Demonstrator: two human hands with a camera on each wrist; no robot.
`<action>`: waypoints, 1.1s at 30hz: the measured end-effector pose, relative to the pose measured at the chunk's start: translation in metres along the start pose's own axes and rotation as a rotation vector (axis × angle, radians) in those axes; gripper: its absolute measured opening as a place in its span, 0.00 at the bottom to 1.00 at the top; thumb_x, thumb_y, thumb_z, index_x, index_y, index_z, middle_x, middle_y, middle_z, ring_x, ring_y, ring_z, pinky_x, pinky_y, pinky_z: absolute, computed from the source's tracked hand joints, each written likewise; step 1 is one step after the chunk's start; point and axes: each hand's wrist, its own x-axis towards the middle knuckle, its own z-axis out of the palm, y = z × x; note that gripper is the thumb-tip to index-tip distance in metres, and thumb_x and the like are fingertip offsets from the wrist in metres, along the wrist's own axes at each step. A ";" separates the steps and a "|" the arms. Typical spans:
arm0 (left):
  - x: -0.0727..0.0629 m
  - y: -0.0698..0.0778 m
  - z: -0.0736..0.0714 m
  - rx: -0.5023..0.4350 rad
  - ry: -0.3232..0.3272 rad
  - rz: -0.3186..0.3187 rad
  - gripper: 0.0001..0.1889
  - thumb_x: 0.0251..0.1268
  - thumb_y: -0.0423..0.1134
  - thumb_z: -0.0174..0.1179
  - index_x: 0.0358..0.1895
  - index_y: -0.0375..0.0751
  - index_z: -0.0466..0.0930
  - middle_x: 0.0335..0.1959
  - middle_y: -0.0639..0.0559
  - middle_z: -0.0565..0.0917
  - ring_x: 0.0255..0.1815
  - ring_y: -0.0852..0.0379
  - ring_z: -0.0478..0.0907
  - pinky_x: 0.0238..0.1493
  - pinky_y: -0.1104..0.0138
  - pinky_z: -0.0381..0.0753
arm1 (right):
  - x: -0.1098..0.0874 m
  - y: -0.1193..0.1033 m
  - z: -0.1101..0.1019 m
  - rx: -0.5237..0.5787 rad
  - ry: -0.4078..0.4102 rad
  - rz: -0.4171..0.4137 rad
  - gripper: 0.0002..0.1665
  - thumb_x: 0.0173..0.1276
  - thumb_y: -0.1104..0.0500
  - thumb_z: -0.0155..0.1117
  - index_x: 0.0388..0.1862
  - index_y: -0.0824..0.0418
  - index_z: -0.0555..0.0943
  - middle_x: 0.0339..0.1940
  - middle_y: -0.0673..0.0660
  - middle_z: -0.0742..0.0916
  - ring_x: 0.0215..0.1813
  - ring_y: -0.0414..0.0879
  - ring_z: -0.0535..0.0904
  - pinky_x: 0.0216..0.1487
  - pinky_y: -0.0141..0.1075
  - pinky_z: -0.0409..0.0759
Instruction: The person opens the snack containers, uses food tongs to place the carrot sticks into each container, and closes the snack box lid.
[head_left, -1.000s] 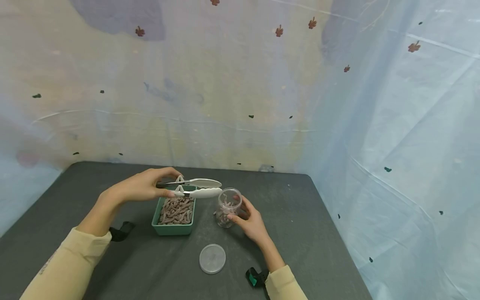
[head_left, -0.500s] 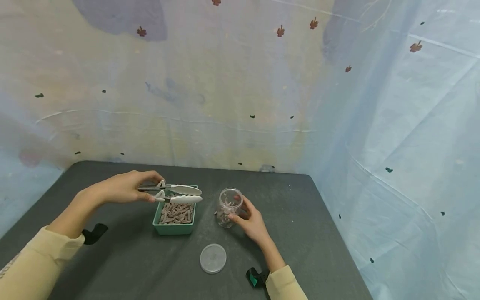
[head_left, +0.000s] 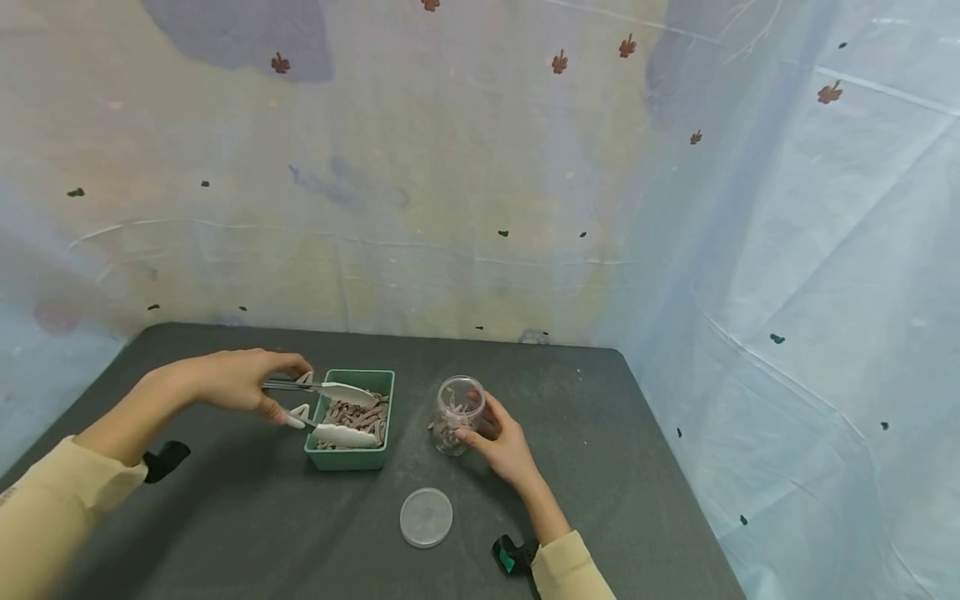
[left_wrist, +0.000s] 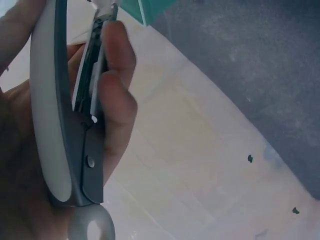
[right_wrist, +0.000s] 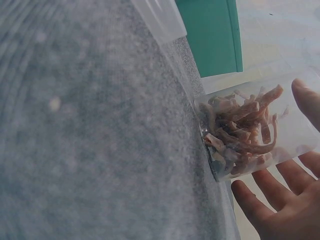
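Sleeves (head_left: 572,569) of pale yellow cloth cover my forearms at the lower edge of the head view, and a black fitting (head_left: 512,557) shows beside my right wrist, another below my left. A little beyond, between my forearms, a clear round lid (head_left: 426,517) lies flat on the dark grey table (head_left: 615,467). Past it my right hand (head_left: 506,446) holds the clear jar (head_left: 456,421) from the right, thumb on the near side and fingers curled round the back; the jar stands on the table with its mouth uncovered, and short brownish strips (right_wrist: 245,120) lie loosely heaped in its lower part. Just to the left of the jar, apart from it, sits a green rectangular box (head_left: 347,461) with many more of these strips inside. My left hand (head_left: 232,379) reaches in from the left and is clamped on a pair of tongs (head_left: 348,394), the left wrist view showing two fingers folded against the handle. The two white heads of the tongs are spread apart over the box, pointing right; whether they touch the strips I cannot tell. Behind everything, past the table's far edge, hangs a pale sheet (head_left: 420,192) with reddish-brown leaf shapes and small dark green marks, turning bluish on the right
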 end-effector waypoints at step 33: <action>0.019 0.010 0.014 0.068 -0.046 0.015 0.39 0.60 0.55 0.75 0.69 0.37 0.74 0.64 0.38 0.80 0.66 0.32 0.76 0.56 0.39 0.79 | -0.001 -0.002 -0.001 -0.014 -0.008 -0.020 0.43 0.72 0.67 0.71 0.81 0.66 0.63 0.76 0.72 0.71 0.75 0.70 0.68 0.69 0.63 0.72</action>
